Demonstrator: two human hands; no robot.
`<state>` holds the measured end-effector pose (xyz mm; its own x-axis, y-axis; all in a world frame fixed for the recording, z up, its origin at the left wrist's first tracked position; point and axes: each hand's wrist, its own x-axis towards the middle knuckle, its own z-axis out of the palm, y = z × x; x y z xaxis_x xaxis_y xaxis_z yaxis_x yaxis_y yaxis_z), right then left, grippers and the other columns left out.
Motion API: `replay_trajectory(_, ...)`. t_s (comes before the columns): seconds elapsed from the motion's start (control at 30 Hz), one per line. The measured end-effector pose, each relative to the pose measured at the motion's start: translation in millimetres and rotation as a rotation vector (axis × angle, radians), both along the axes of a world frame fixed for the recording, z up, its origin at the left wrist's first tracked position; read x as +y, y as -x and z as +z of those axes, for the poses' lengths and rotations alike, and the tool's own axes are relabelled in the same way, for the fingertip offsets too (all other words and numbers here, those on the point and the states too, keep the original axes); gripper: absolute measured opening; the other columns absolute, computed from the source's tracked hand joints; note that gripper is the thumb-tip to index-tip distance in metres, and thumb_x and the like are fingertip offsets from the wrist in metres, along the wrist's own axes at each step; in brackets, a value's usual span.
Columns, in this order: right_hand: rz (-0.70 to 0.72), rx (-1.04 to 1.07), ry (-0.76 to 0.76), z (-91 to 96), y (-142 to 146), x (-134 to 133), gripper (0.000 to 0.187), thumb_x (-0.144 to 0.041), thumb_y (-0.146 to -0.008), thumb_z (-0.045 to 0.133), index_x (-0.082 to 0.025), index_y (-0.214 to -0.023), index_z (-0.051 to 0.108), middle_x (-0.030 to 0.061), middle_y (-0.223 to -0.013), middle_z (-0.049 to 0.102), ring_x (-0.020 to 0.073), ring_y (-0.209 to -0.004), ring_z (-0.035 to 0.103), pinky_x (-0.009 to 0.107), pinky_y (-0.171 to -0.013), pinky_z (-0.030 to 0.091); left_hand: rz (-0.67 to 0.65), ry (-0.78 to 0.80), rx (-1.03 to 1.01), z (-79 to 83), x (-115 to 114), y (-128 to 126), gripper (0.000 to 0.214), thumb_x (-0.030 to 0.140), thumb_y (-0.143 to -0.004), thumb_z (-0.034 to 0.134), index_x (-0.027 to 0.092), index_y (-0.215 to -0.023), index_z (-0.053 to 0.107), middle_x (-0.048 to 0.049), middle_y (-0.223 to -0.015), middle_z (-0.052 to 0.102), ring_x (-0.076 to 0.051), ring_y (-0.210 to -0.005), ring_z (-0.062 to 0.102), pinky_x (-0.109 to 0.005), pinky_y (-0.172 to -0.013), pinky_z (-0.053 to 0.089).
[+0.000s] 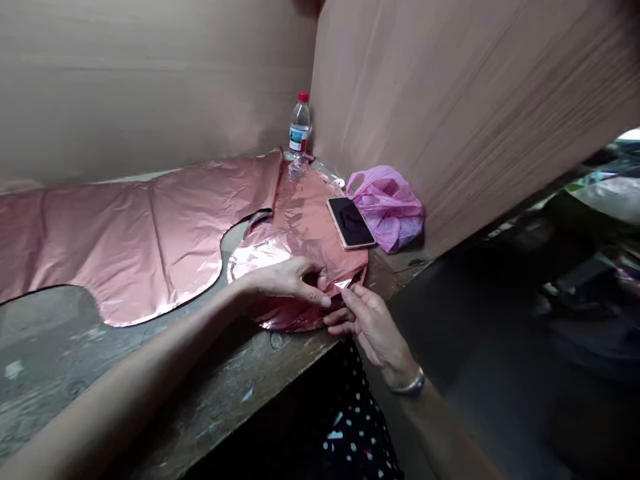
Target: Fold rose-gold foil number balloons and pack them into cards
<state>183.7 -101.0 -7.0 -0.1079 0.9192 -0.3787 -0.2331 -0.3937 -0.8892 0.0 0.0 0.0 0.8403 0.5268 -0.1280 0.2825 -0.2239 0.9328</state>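
Note:
A flat, uninflated rose-gold foil balloon with a rounded outline lies at the corner of the workbench. My right hand pinches its near right edge between thumb and fingertips, and a small bright fold stands up there. Close by on the left, my left hand has its fingers curled and thumb lowered onto the same foil, gripping it near that edge. The exact contact under the left fingertips is partly hidden. A metal bracelet circles my right wrist.
More flat rose-gold foil stretches along the bench to the left. A phone lies on the foil, beside a pink plastic bag. Behind them, a red-capped water bottle stands where two boards meet. The bench edge runs close to me.

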Motion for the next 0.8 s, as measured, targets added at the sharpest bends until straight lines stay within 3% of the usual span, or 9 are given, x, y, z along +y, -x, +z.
replay_trajectory(0.3, 0.004, -0.015, -0.004, 1.1, 0.0, -1.1, 0.037, -0.047, -0.081, 0.069, -0.017, -0.097, 0.056, 0.0009, -0.082, 0.067, 0.0121, -0.061, 0.069, 0.019, -0.049, 0.056, 0.001, -0.026, 0.031, 2.0, -2.4, -0.5, 0.039, 0.052, -0.075, 0.07, 0.016, -0.083, 0.059, 0.0013, -0.077, 0.059, -0.014, -0.072, 0.052, -0.025, -0.063, 0.034)
replay_trajectory(0.67, 0.038, -0.036, -0.031, 0.7, 0.0, -1.5, 0.03, -0.044, -0.085, 0.065, -0.017, -0.095, 0.056, 0.0014, -0.085, 0.068, 0.0117, -0.065, 0.069, 0.018, -0.051, 0.056, -0.004, -0.048, 0.037, 4.4, -4.1, -0.8, 0.035, 0.048, -0.077, 0.07, 0.017, -0.084, 0.058, 0.0018, -0.077, 0.058, -0.014, -0.072, 0.051, -0.024, -0.064, 0.036)
replay_trajectory(0.8, 0.021, -0.048, -0.044, 0.8, 0.7, -2.9, 0.031, -0.044, -0.084, 0.067, -0.018, -0.096, 0.056, 0.0028, -0.086, 0.069, 0.013, -0.067, 0.07, 0.019, -0.052, 0.056, -0.019, 0.079, -0.014, 4.8, -2.1, 2.3, 0.034, 0.049, -0.078, 0.069, 0.016, -0.085, 0.06, 0.0008, -0.077, 0.06, -0.014, -0.071, 0.052, -0.024, -0.065, 0.038)
